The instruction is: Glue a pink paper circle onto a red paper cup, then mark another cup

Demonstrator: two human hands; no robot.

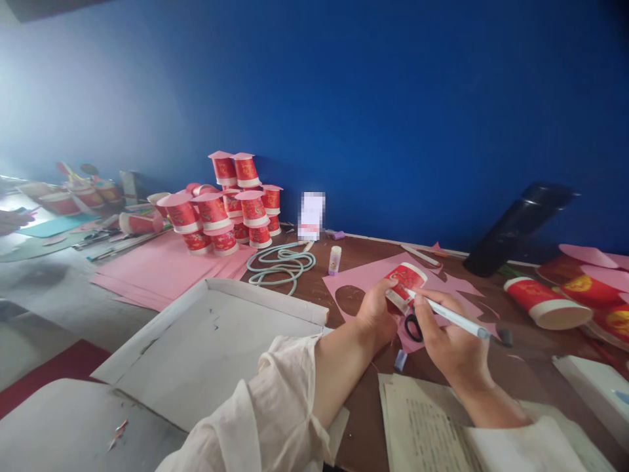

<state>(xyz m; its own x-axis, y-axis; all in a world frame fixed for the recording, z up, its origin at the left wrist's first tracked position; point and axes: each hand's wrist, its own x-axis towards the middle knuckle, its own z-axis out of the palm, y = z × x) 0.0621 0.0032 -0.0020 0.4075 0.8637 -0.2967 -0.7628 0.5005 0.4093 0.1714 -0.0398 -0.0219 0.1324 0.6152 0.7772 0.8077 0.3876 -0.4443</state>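
My left hand [378,314] is closed round a red paper cup [411,275] with a white rim, tilted over cut pink paper [351,282]. In my right hand [455,337] is a white pen [457,319], its tip end at the side of the cup. Below the cup the black handle loop of scissors [413,327] shows between my hands; the rest of them is hidden. An upright glue stick [335,260] stands left of the pink paper.
Stacked red cups [253,210] with pink tops stand on pink sheets [137,269]. A coiled cable [282,265] and a blurred phone [311,216] lie near the wall. At right are a black bottle [515,226] and more cups [545,303]. A white box lid [211,341] sits left.
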